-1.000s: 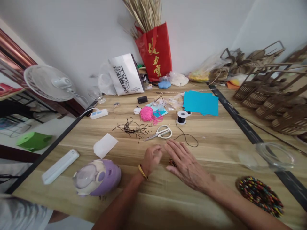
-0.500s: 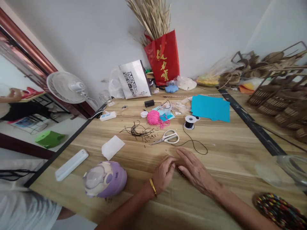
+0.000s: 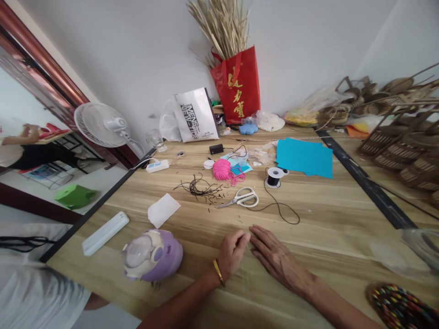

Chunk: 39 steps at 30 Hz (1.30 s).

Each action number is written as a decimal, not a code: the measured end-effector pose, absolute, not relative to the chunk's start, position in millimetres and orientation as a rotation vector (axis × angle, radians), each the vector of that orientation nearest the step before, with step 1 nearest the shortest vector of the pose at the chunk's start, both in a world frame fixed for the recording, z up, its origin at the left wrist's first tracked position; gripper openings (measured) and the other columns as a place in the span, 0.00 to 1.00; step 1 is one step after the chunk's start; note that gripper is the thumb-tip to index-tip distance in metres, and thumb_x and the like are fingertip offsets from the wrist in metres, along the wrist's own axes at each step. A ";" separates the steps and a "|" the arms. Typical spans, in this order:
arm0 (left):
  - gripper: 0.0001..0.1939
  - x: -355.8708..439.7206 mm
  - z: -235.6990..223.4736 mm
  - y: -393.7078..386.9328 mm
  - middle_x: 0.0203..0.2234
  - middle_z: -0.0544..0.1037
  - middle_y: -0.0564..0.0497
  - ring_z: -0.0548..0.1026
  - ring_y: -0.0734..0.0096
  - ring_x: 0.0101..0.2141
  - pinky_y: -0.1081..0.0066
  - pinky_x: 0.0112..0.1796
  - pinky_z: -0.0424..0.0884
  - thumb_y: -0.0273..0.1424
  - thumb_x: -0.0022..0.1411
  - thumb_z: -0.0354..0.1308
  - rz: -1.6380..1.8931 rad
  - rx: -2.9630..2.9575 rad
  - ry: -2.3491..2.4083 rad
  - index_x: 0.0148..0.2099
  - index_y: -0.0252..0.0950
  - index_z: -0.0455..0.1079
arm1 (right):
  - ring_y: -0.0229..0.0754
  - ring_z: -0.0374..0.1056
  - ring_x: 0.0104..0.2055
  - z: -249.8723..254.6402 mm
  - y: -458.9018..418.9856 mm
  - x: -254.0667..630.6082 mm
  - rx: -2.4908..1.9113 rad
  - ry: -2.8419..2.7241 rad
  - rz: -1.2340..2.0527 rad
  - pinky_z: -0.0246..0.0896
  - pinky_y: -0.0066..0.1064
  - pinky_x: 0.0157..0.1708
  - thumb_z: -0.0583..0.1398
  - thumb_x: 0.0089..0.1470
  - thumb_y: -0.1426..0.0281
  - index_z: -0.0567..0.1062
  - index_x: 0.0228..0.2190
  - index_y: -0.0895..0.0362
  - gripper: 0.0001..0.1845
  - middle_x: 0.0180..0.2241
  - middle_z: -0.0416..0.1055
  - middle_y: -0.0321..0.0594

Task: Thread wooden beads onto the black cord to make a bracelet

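Observation:
My left hand [image 3: 233, 252], with a gold bracelet [image 3: 218, 272] at its wrist, rests on the table with its fingers curled in. What it holds, if anything, is hidden. Close beside it my right hand [image 3: 276, 258] lies flat, palm down, fingers stretched out toward the left fingertips. Beyond the hands lie white-handled scissors [image 3: 247, 198], pointing left. A black cord [image 3: 281, 211] runs from a white spool [image 3: 273, 179] and loops on the wood. Left of the scissors is a tangle of black cord pieces [image 3: 199, 186] with small snippets around it.
A purple lidded cup [image 3: 164, 256] stands left of my hands, near a white paper [image 3: 163, 210]. Pink yarn [image 3: 221, 169] and blue sheets [image 3: 304, 157] lie farther back. A heap of colourful beads [image 3: 401, 306] sits at the lower right. Another person's sleeve [image 3: 34, 283] shows at left.
Both hands have shifted slightly nearer to me, and the left fingers have curled in. A dark beaded strip seen between the hands is now out of sight. The view has moved a little.

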<state>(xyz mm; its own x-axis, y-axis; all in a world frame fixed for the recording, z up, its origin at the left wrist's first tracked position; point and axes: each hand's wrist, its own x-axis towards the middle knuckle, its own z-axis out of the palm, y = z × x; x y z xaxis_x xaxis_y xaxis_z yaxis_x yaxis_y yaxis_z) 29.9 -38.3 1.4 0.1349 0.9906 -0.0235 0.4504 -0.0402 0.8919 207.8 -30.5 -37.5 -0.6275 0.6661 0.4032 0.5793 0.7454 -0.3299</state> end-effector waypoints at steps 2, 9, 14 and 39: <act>0.20 29.7 -2.5 -38.4 0.17 0.59 0.57 0.60 0.76 0.22 0.75 0.26 0.57 0.41 0.66 0.43 0.854 1.583 1.391 0.24 0.36 0.56 | 0.49 0.54 0.63 -38.2 -30.7 208.4 -0.934 -2.423 0.220 0.61 0.46 0.57 0.50 0.63 0.70 0.68 0.54 0.59 0.19 0.57 0.63 0.51; 0.24 26.3 -4.1 -38.8 0.18 0.65 0.55 0.66 0.73 0.23 0.72 0.31 0.65 0.40 0.69 0.36 0.898 1.595 1.330 0.47 0.33 0.70 | 0.51 0.56 0.61 -35.5 -30.7 208.8 -0.920 -2.430 0.213 0.63 0.46 0.56 0.51 0.63 0.70 0.68 0.53 0.59 0.18 0.56 0.63 0.52; 0.20 24.6 7.8 -44.5 0.40 0.76 0.45 0.72 0.67 0.43 0.66 0.48 0.67 0.33 0.69 0.38 0.808 1.895 1.285 0.54 0.34 0.66 | 0.50 0.56 0.62 -32.0 -30.5 208.0 -0.917 -2.436 0.246 0.62 0.46 0.57 0.50 0.63 0.71 0.68 0.53 0.59 0.18 0.56 0.64 0.51; 0.24 -2.8 -1.6 -33.2 0.62 0.58 0.40 0.53 0.57 0.63 0.55 0.59 0.53 0.34 0.67 0.43 0.201 2.598 1.558 0.63 0.31 0.55 | 0.50 0.57 0.61 -35.2 -29.9 208.9 -0.901 -2.422 0.241 0.63 0.47 0.56 0.50 0.63 0.70 0.65 0.56 0.60 0.21 0.57 0.63 0.52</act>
